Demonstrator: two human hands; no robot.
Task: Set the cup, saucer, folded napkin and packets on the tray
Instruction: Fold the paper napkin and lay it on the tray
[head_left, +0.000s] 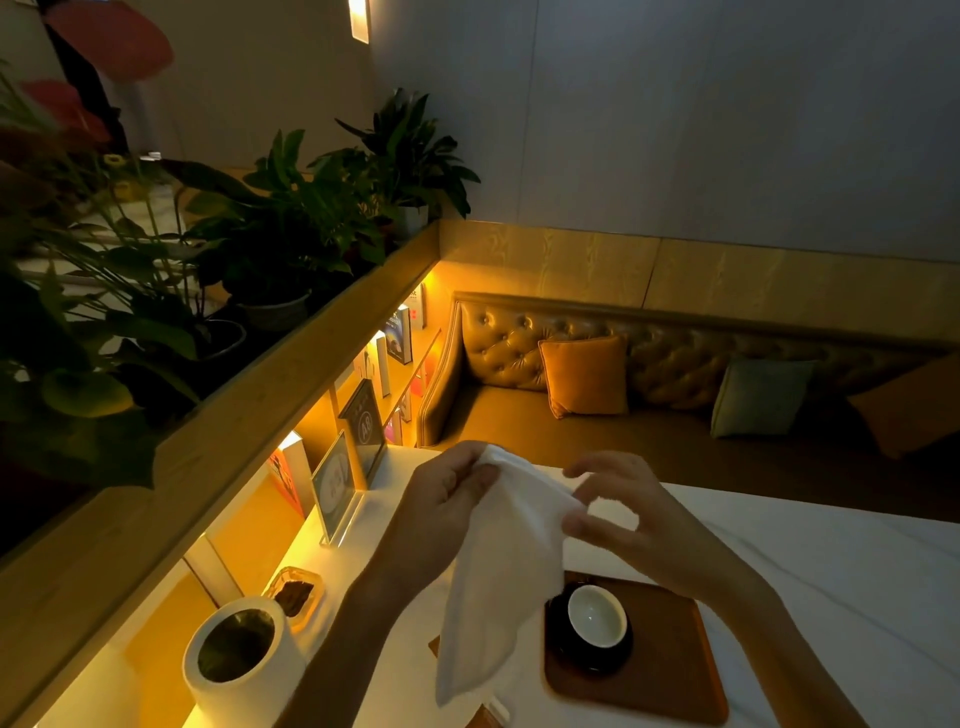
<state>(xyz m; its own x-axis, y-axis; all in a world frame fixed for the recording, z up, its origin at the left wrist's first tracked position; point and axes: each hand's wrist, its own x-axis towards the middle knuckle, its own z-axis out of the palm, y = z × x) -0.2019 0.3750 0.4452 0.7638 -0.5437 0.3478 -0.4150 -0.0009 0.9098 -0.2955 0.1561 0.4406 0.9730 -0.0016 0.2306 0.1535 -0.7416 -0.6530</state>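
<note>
White tabletop (831, 597) fills the near edge of our view, and on it, at 5 o'clock, sits the wooden tray (675, 680) with the dark saucer (587, 664) at its left end and the white cup (596, 616) upright on the saucer. At 8 o'clock a white cylindrical holder (239, 654) stands beside a small dish (296, 592) of dark brown pieces; we cannot tell if those are the packets. Above the table we hold the napkin (498, 571) in the air, unfolded and hanging, its long axis running from 12 down to about 7 o'clock, its lower corner dangling just left of the tray. Our left hand (447, 488) pinches the upper corner between thumb and fingers. Our right hand (639, 525) is loosely spread, thumb and forefinger at the napkin's right edge; whether they actually grip it we cannot tell. The tray's bare wood lies at 6 o'clock from the right hand, which is the nearer one, so we judge the folded napkin would go down there. Farther off, a sign stand (335, 488) at 10 o'clock, then the tufted sofa (519, 364) and potted plants (291, 208).
</note>
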